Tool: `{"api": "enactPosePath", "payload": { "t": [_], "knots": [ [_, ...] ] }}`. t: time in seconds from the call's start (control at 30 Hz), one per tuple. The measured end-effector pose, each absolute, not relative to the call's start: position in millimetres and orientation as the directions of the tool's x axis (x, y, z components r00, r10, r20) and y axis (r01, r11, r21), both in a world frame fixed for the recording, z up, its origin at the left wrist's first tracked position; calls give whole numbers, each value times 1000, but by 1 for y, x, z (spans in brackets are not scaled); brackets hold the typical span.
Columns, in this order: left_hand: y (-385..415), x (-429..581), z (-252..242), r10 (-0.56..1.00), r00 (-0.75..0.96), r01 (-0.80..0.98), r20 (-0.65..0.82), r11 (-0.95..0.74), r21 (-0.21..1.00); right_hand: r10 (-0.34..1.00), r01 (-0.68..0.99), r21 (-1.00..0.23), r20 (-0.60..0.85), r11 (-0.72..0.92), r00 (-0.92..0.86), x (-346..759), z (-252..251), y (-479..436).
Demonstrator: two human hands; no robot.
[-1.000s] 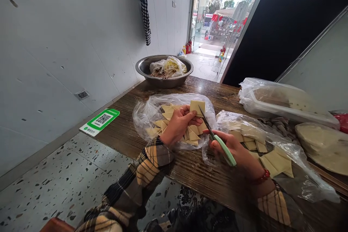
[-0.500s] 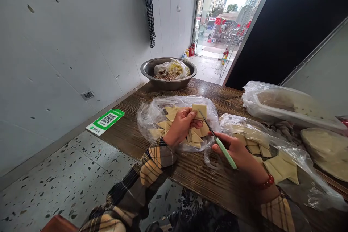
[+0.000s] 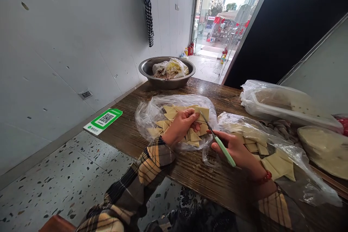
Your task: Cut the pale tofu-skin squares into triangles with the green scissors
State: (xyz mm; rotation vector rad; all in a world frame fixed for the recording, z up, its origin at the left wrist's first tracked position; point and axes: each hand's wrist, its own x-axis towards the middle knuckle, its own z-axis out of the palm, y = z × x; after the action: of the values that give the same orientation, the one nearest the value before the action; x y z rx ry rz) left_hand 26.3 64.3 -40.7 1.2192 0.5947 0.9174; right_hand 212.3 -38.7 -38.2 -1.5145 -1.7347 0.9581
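Observation:
My left hand [image 3: 182, 124] pinches a pale yellow square sheet [image 3: 204, 113], which looks like dried tofu, between thumb and fingers. Green-handled scissors [image 3: 223, 149] are in the grip of my right hand [image 3: 239, 152]. Their dark blades lie against the held sheet, pointing up and left; whether they cut into it I cannot tell. Below both hands, an opened clear plastic bag [image 3: 148, 116] holds several cut triangles [image 3: 194, 136] of the same stuff. Right of my right hand, uncut tofu sheets [image 3: 278, 163] lie in and on another plastic bag [image 3: 318, 188].
A metal basin [image 3: 144, 68] with bagged skewers stands at the table's far end. A payment code card [image 3: 104, 120] lies on the left edge of the wooden table [image 3: 127, 145]. Farther right are a plastic-wrapped tray [image 3: 288, 110] and a bagged pale round stack [image 3: 323, 148].
The held sheet has turned slightly and shifted a little to the right against the blades. My camera view has moved slightly; both hands keep their grips.

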Motion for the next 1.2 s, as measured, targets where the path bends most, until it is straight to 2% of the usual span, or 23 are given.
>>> {"api": "enactPosePath", "payload": {
  "t": [0.37, 0.67, 0.9, 1.03, 1.2],
  "knots": [
    [65, 25, -42, 844, 531, -274, 75, 87, 958, 992, 525, -845, 37, 98, -125, 218, -45, -37],
    [65, 25, -41, 903, 427, -283, 55, 76, 956, 996, 496, -865, 42, 78, -84, 216, -53, -36],
    [65, 26, -44, 874, 475, -243, 103, 18, 970, 996, 532, -844, 28, 68, -82, 210, -46, -36],
    [65, 25, -45, 836, 541, -181, 92, 8, 983, 994, 497, -864, 32, 80, -104, 208, -42, -37],
    [65, 25, -44, 834, 545, -177, 88, 11, 984, 993, 464, -880, 59, 98, -98, 209, -44, -36]
  ]
}}
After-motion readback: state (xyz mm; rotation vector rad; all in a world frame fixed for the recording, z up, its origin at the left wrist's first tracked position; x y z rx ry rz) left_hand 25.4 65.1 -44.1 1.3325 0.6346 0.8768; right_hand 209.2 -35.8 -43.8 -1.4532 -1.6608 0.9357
